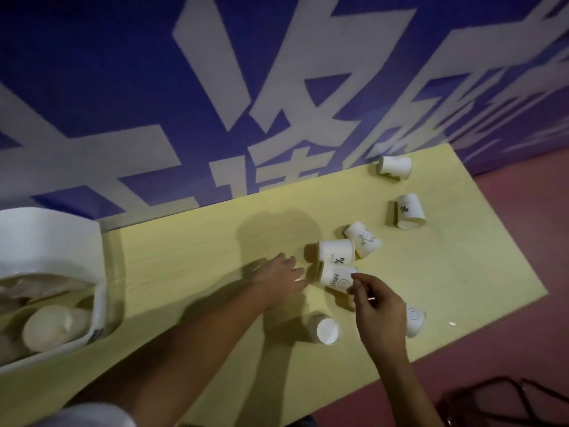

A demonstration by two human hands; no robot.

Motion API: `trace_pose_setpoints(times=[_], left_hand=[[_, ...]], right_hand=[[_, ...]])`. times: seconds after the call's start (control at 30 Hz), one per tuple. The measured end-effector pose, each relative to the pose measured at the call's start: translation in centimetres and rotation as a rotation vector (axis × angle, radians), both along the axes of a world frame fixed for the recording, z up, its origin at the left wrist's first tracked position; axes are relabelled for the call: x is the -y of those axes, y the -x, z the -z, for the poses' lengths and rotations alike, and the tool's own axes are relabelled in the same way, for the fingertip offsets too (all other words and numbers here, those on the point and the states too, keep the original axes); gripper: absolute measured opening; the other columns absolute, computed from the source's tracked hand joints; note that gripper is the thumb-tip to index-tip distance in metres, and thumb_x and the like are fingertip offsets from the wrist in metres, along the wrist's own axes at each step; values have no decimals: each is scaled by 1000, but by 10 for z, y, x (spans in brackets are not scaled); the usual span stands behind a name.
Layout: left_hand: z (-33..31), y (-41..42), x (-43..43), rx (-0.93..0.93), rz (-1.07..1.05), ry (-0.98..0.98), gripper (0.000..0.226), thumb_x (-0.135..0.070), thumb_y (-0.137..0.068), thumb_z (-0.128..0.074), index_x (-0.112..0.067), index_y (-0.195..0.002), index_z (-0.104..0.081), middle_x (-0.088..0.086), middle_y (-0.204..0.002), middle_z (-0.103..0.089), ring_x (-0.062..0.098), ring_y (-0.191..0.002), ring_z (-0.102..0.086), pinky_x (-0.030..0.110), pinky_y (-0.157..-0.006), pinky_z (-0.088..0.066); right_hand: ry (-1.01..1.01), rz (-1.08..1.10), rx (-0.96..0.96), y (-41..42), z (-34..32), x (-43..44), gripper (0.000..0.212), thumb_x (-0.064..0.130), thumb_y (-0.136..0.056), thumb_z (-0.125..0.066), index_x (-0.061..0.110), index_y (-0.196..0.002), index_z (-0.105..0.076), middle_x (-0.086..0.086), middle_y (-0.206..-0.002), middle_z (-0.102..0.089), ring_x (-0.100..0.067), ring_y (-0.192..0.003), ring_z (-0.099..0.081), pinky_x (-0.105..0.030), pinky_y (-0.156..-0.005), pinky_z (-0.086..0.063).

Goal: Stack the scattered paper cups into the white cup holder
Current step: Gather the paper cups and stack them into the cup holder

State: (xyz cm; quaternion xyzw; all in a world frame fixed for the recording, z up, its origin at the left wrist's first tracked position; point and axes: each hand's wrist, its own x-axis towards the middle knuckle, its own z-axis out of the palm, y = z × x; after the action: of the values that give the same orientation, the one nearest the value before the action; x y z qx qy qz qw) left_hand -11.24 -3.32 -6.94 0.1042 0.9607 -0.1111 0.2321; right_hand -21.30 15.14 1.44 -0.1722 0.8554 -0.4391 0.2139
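Observation:
Several white paper cups lie scattered on the yellow table (pixel 191 260). One lying cup printed "HELLO" (pixel 335 277) sits between my hands. My right hand (pixel 377 306) pinches its right end with thumb and fingertips. My left hand (pixel 278 280) lies flat on the table with straight fingers, just left of that cup. Another cup (pixel 336 254) lies right behind it and a third (pixel 363 238) beside that. The white cup holder (pixel 61 241) stands at the table's left end with cups (pixel 46 331) inside.
Further cups lie at the back right (pixel 395 166), right (pixel 411 211), near the front edge (pixel 328 329), and half hidden behind my right hand (pixel 415 323). A blue banner wall (pixel 123 87) runs behind the table. A dark chair frame (pixel 505 402) stands on the red floor.

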Motion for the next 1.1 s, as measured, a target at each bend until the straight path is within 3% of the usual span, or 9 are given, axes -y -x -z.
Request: trace_pose_setpoints(times=[0.17,0.3,0.47,0.6,0.7,0.77,0.93,1.03,1.1], left_hand=[[0,7,0,140,-228,-87,33,-14,-102,-46,-17,-135,-46,15,-127,-57,38,-113,-54,46,-92,-42],[-19,11,5,64,-618,-322,66,-37,-87,-67,-24,-145,-37,3,-136,-55,29,-115,-56,40,-91,-43],[-45,0,-4,-465,-1369,-897,67,-53,-73,-84,-34,-124,-44,-11,-112,-65,22,-98,-64,37,-77,-56],[-50,-17,-13,-610,-1486,-1058,66,-56,-71,-86,-43,-120,-44,-22,-111,-62,5,-98,-62,37,-77,-57],[-48,-30,-17,-626,-1524,-1099,71,-56,-70,-87,-46,-125,-43,-25,-116,-60,3,-103,-61,37,-80,-58],[-48,-38,-18,-636,-1538,-1099,74,-55,-70,-87,-46,-128,-42,-25,-120,-59,5,-106,-61,37,-82,-60],[-60,-71,-11,-740,-1538,-1054,74,-47,-71,-89,-43,-130,-44,-24,-126,-56,4,-111,-59,25,-83,-57],[-69,-105,-5,-809,-1533,-1012,73,-45,-72,-89,-43,-130,-45,-34,-123,-54,-6,-112,-55,17,-81,-54],[-74,-130,-1,-845,-1555,-976,74,-44,-72,-90,-45,-130,-44,-41,-122,-50,-11,-113,-52,18,-82,-54]], right_hand=[[-48,50,-10,49,12,-17,19,14,-98,-61,28,-97,-73,14,-79,-73,-7,-77,-66,-24,-65,-48],[-106,87,-40,88,32,-10,17,18,-95,-68,19,-111,-71,10,-90,-71,-6,-82,-65,-33,-72,-48],[-317,-59,126,138,79,12,86,38,-81,-82,15,-153,-39,-1,-139,-50,-26,-117,-59,-38,-92,-51],[-321,-105,225,158,106,21,106,42,-70,-88,14,-156,-33,-5,-135,-57,-30,-98,-72,-47,-78,-61],[-264,-73,219,161,112,21,88,48,-63,-87,18,-139,-53,-3,-115,-69,-25,-88,-73,-44,-69,-63],[-236,-8,237,159,105,21,74,38,-72,-88,21,-134,-53,-6,-110,-72,-24,-84,-74,-38,-64,-61],[-11,140,83,141,53,34,75,26,-80,-86,16,-143,-46,2,-130,-58,-13,-101,-68,-25,-75,-53],[74,17,-7,100,12,61,73,31,-80,-86,22,-141,-48,11,-130,-56,-1,-103,-62,-14,-74,-52],[99,-120,-14,60,-6,81,76,37,-78,-86,29,-143,-48,15,-132,-56,-3,-104,-63,-17,-75,-55]])
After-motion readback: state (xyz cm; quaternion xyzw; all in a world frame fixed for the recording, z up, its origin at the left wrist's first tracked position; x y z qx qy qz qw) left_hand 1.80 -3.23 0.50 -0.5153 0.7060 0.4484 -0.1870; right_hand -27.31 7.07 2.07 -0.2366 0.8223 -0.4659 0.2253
